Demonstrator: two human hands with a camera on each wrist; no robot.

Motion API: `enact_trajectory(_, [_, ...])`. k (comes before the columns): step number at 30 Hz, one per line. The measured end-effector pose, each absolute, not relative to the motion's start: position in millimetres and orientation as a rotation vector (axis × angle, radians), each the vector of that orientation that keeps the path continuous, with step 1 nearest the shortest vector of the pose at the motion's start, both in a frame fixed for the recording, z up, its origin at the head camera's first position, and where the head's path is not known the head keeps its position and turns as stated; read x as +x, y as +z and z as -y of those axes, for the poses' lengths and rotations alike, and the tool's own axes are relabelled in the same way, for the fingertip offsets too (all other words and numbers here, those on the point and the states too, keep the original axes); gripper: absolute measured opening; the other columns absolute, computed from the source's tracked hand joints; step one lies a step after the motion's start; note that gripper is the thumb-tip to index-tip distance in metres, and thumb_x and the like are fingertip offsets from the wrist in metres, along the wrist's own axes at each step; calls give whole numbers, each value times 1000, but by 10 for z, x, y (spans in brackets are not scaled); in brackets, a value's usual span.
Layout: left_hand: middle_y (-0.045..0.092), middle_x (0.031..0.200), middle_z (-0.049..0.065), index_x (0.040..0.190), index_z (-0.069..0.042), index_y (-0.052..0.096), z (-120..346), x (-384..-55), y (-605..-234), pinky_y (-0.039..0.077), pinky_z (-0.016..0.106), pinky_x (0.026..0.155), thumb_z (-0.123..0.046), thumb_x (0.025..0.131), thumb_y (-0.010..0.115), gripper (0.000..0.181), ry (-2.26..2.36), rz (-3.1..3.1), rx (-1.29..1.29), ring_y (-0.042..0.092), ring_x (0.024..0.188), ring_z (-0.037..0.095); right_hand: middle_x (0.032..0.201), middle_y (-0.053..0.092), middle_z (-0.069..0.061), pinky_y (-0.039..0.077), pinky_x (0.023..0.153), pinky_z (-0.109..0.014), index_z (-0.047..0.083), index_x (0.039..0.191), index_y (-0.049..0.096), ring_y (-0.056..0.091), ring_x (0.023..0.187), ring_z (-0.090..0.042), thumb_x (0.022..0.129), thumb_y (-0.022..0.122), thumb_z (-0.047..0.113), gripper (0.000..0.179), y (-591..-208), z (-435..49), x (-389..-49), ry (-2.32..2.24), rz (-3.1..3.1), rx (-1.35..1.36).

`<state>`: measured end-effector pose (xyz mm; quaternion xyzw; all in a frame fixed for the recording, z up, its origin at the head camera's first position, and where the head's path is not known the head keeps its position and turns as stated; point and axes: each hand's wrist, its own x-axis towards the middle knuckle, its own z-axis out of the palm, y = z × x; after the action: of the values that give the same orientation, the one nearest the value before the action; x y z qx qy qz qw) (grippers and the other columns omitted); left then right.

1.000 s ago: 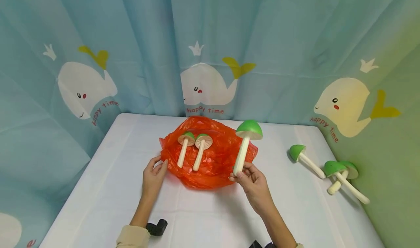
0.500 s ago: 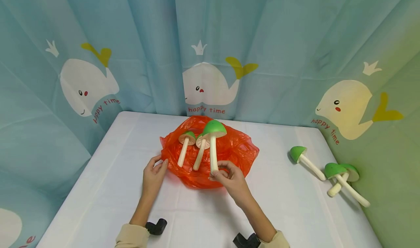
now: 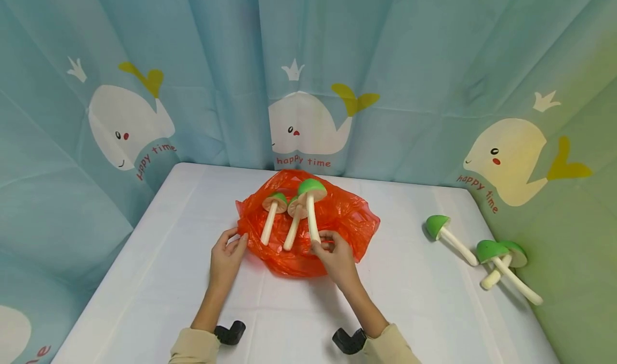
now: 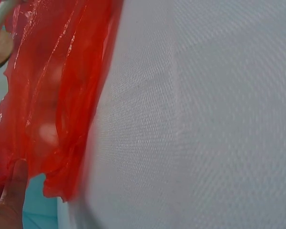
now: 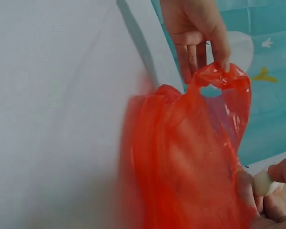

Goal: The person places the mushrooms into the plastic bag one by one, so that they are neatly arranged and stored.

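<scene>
A red plastic bag [image 3: 349,217] lies spread on the white table. Two toy mushrooms with green caps, a left one [image 3: 271,222] and a middle one [image 3: 292,229], rest on it. My left hand [image 3: 226,257] pinches the bag's left edge; the right wrist view shows its fingertips on a loop of the plastic. At the front right of the bag, my right hand [image 3: 339,259] holds a third toy mushroom [image 3: 310,211] by the lower stem between thumb and fingers. That mushroom's cap overlaps the middle one, and whether they touch is hard to tell.
At the table's right side lies a single toy mushroom [image 3: 450,238]. Beside it are two more, one mushroom [image 3: 508,270] crossed over another. A curtain with whale prints [image 3: 308,123] hangs behind the table [image 3: 409,310]. Black camera mounts [image 3: 349,341] sit at both wrists.
My right hand has carried its mushroom leftward, from the bag's right side to beside the two others, and slightly lower. The left hand keeps its place at the bag's edge.
</scene>
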<state>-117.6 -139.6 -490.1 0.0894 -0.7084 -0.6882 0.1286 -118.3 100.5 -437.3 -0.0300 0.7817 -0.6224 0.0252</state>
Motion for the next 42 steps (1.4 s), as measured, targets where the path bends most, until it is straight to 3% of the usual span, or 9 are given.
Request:
enact_trajectory(7, [63,102,27,119,6,54,1350,-1171,-4872,49,14,72,-10,92,61,33,-2016,2072,252,62,85,11,95,61,-13,54,71,-28,-9,112,53,67,80,-27,90,64,13,33,-4662,-1056,-1319,-1962,-2423,65])
enact_trajectory(18, [64,96,26,116,5,55,1364,-1174,-4890,50,16,72,-8,91,61,29,-1985,2074,263,62,82,10,93,62,-13,54,68,-27,-10,114,52,68,80,-27,91,64,18,38,-4836,-1071,-1375,-1972,-2436,185])
enact_trajectory(24, [63,100,28,116,6,54,1371,-1170,-4867,51,16,73,-8,91,61,30,-1988,2074,256,63,83,8,91,61,-14,56,70,-34,-9,110,54,68,77,-26,90,64,14,32,-4873,-1044,-1392,-1956,-2476,247])
enact_trajectory(29, [63,101,29,118,8,53,1377,-1164,-4868,50,15,73,-8,92,60,32,-1996,2078,254,62,83,5,93,60,-15,56,69,-32,-9,109,54,68,76,-24,90,64,12,30,-4879,-1007,-1371,-1929,-2480,287])
enact_trajectory(36, [61,101,32,119,12,50,1359,-1109,-4708,50,15,72,-3,92,58,32,-2061,2056,241,61,82,5,92,62,-11,54,68,-30,-7,111,56,68,77,-21,91,64,19,34,-4920,-985,-1352,-1800,-2532,321])
enact_trajectory(42, [62,104,29,120,8,52,1374,-1158,-4865,50,15,75,-9,92,60,34,-2035,2068,260,62,84,6,89,63,-9,53,68,-33,-6,109,59,63,76,-20,89,66,23,36,-4944,-967,-1347,-1692,-2612,316])
